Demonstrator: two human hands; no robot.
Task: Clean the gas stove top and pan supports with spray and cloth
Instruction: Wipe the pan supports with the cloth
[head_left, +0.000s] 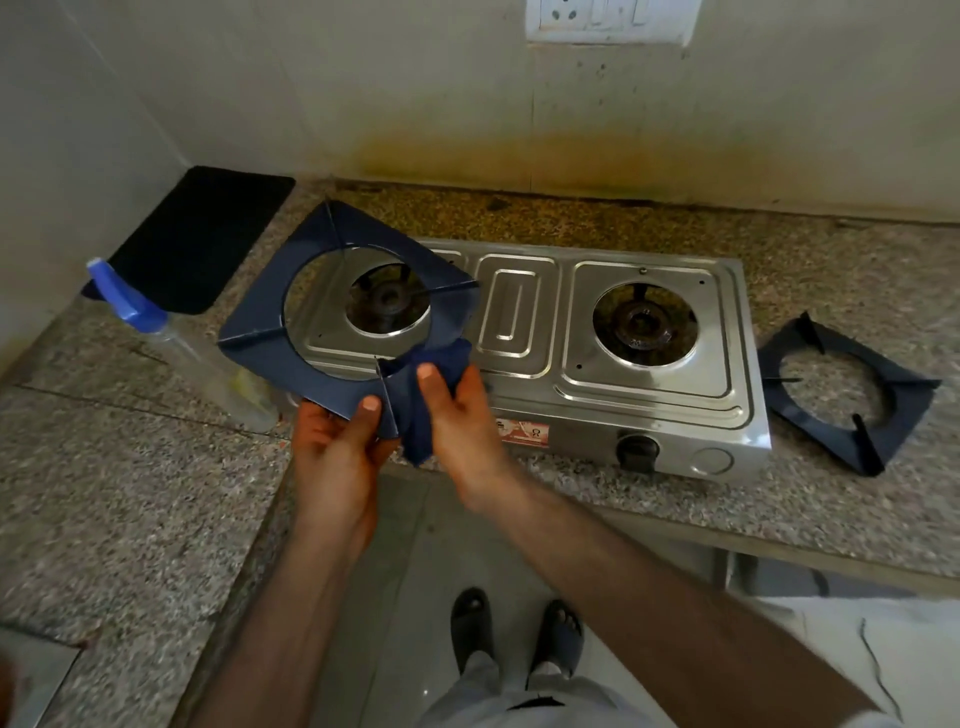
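Observation:
A steel two-burner gas stove (519, 322) sits on the granite counter with both burners bare. My left hand (337, 441) grips the near corner of a dark blue square pan support (260, 322), held tilted above the stove's left burner. My right hand (457, 415) holds a dark blue cloth (431, 374) pressed against that support's near right edge. The second pan support (852, 395) lies flat on the counter to the right of the stove. A clear spray bottle (171, 338) with a blue head lies on the counter at the left.
A black mat (197, 239) lies in the back left corner against the wall. The granite counter (130, 509) is L-shaped, wrapping to my left. The wall behind the stove is stained, with a socket plate (608, 21) above. My feet stand on the tiled floor below.

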